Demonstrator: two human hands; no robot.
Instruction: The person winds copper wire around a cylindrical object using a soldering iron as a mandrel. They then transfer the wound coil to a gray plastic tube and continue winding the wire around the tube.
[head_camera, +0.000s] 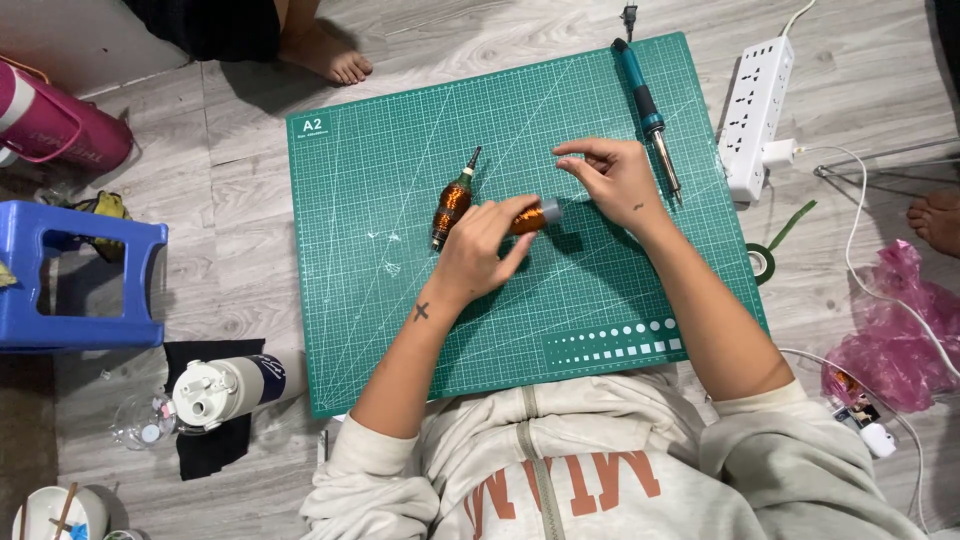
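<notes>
My left hand (480, 245) grips a small spool wound with copper wire (530, 218) over the green cutting mat (400, 330). My right hand (610, 178) hovers just right of the spool, thumb and forefinger pinched together as if on a fine strand that I cannot make out. A second copper-wound coil with a dark pointed tip (452, 203) lies on the mat just left of my left hand. A teal-handled soldering iron (645, 105) rests along the mat's far right edge, its tip near my right hand.
A white power strip (755, 110) with a plugged charger lies right of the mat. A roll of green tape (762, 262), a pink plastic bag (900, 330), a blue stool (75, 285), a white bottle (235, 385) and someone's bare feet (325, 50) surround the mat.
</notes>
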